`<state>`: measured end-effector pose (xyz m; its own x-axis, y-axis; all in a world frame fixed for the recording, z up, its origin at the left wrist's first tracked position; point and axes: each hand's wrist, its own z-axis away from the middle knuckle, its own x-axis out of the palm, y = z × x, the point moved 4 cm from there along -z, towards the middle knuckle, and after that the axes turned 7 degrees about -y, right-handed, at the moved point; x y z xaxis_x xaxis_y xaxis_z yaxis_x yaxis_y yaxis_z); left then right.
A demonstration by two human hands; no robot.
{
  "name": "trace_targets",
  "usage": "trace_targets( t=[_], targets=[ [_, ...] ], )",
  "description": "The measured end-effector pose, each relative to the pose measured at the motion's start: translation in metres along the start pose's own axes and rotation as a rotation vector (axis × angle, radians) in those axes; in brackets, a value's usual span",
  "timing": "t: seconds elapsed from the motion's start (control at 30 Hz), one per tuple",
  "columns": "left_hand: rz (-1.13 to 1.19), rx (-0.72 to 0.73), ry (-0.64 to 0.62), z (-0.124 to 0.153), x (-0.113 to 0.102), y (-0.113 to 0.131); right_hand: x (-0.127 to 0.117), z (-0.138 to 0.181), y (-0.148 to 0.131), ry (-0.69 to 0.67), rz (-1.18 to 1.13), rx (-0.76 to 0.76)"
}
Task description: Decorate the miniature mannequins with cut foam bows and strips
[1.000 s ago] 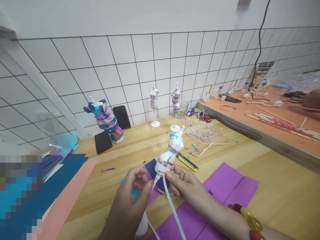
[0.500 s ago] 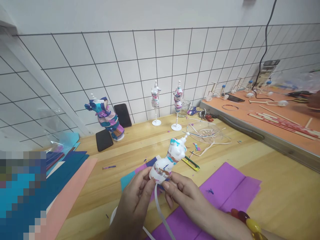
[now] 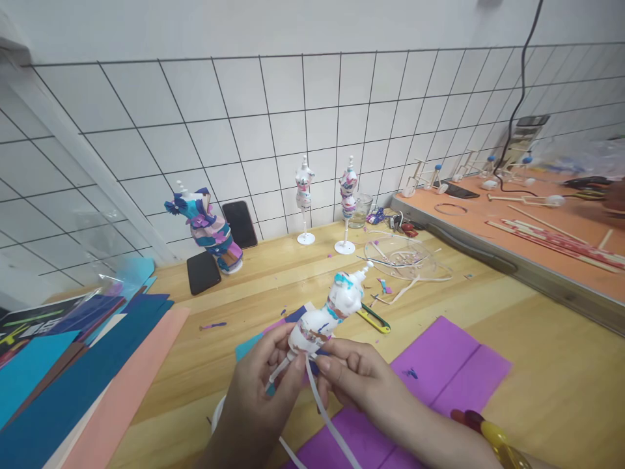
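A miniature dress form (image 3: 312,326), white with torn scraps of coloured paper stuck on it, tilts to the upper right between my hands. My left hand (image 3: 258,384) is closed round its lower end and the white stand rod (image 3: 279,372), thumb pressed to the bottom edge. At the lower right edge of the form, my right hand (image 3: 351,374) pinches with thumb and fingers; its fingertips are partly hidden. A narrow white strip (image 3: 325,410) hangs from the bottom edge between both thumbs. Beneath my hands lies purple paper (image 3: 449,371).
Two small dress forms (image 3: 303,195) stand near the tiled wall, with a paper-dressed one (image 3: 209,228) beside phones (image 3: 204,273). Coloured sheets (image 3: 122,352) lie left. A yellow-green cutter (image 3: 375,320) and a clear round dish (image 3: 400,255) are beyond my hands. An orange board (image 3: 469,212) holds sticks.
The dress form has shifted slightly, and its stand rod now shows by my left fingers. The hanging white strip has swung a little to the right.
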<state>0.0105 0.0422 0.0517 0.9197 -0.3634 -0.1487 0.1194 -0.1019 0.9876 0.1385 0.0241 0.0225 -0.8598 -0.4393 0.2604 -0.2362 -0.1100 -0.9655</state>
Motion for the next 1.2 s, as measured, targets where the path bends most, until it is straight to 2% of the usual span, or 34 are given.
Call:
trace_targets(
  t=[0.2,0.47,0.63,0.83,1.0,1.2],
  targets=[
    [-0.3,0.112,0.077,0.002,-0.005,0.002,0.0,-0.004,0.004,-0.009,-0.085,0.01],
    [-0.38,0.128,0.07,-0.001,-0.009,-0.006,0.002,-0.005,0.016,0.06,-0.2,0.027],
    [-0.291,0.054,0.056,-0.005,-0.01,-0.009,0.003,-0.003,0.017,0.125,-0.189,-0.029],
    [-0.111,-0.024,0.009,-0.004,-0.004,-0.011,0.004,0.001,0.012,0.166,-0.002,-0.011],
    [-0.022,-0.058,-0.018,-0.006,-0.005,-0.009,0.004,0.004,0.015,0.139,0.041,0.028],
    [0.14,-0.063,-0.022,-0.009,-0.012,-0.007,0.007,0.009,0.008,0.123,0.353,-0.021]
  ],
)
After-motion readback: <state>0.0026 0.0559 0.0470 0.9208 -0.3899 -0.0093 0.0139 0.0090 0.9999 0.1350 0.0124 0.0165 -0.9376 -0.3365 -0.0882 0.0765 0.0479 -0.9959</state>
